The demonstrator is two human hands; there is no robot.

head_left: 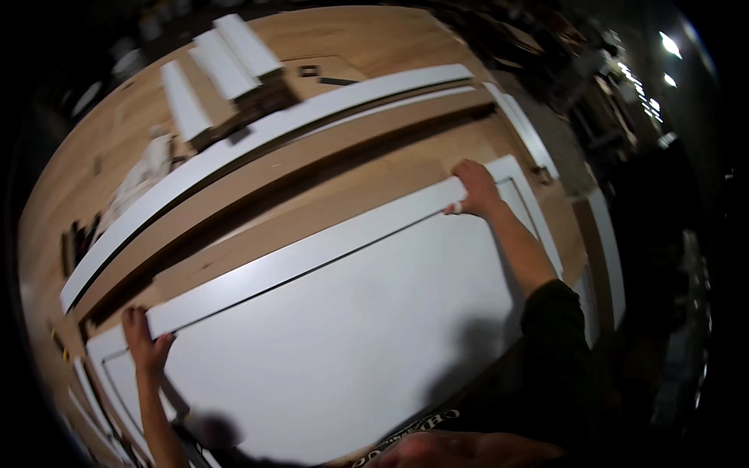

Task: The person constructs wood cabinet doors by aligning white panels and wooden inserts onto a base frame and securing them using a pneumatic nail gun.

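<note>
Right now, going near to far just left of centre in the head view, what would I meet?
Large white panel → long brown strip → long white board → short white boards.

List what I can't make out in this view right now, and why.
All in the head view:
Underside of the panel: facing away; how far the left hand and right hand reach beneath is unclear.
Near edge of the panel: covered by the shirt, cut off at the bottom.
Dark items at left: too small and dim to identify.
Clutter at right: mostly lost in darkness.

Lamps (669, 44) glare upper right; soft shadows (477, 347) darken the white panel (335, 335).
</note>
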